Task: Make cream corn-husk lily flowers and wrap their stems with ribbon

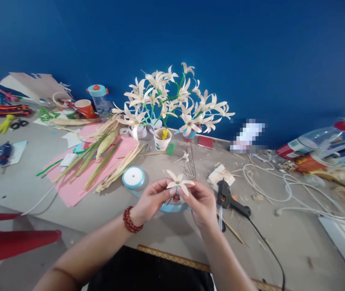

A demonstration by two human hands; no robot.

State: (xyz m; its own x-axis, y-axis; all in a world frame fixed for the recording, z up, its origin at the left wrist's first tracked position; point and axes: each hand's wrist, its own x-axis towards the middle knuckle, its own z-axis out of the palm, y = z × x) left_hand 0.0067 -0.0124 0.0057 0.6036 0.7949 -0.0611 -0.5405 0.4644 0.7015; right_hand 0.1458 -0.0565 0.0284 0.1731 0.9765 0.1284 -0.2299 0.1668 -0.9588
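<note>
Left of the frame's centre we see a ribbon roll [133, 177]. Beside it, the left hand [156, 192] pinches the pale flower [177, 183], just below mid-frame, near its base. We judge it light, with thin petals that could crease or tear, so the base is our best hold. The right hand [202, 203] grips its right side; further right lies a glue gun [227, 197].

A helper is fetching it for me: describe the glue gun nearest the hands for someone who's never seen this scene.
On the grey table below the blue wall, find the person's right hand. The glue gun lies just right of it. Its black body distinguishes it from the blue glue gun at far left.
</note>
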